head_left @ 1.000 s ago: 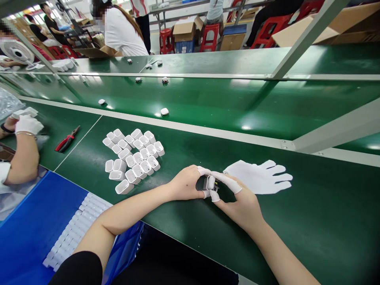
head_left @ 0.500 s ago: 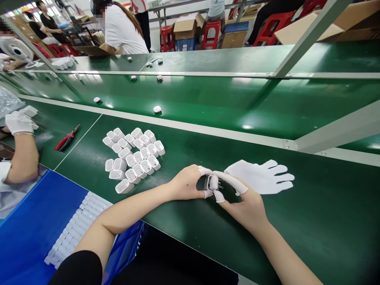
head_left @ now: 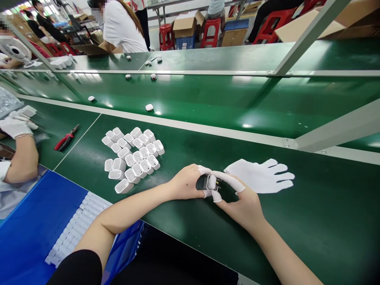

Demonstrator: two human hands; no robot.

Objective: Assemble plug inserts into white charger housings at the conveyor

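My left hand (head_left: 188, 183), with white finger cots on its fingertips, grips a small white plastic casing (head_left: 206, 181) from its left side. From the right, my right hand (head_left: 246, 200), also in finger cots, pinches a white-capped insert (head_left: 211, 183) with thin metal pins sticking out. The two pieces meet between my fingertips just above the green bench; how deep the insert sits in the casing I cannot tell. A flat white glove (head_left: 257, 176) lies behind my right hand. Several open white casings (head_left: 138, 157) stand grouped left of my hands.
Red-handled pliers (head_left: 66, 138) lie at left, near a co-worker's gloved hand (head_left: 16, 126). A blue bin (head_left: 26, 225) with rows of white pieces is by my left arm. Beyond a pale rail (head_left: 190, 124), a green belt (head_left: 208, 99) carries small white-capped parts (head_left: 149, 107). A slanted post (head_left: 338, 126) rises at right.
The small parts on the belt have shifted left. My hands and the pieces in them have barely moved. The co-worker's gloved hand has moved slightly left.
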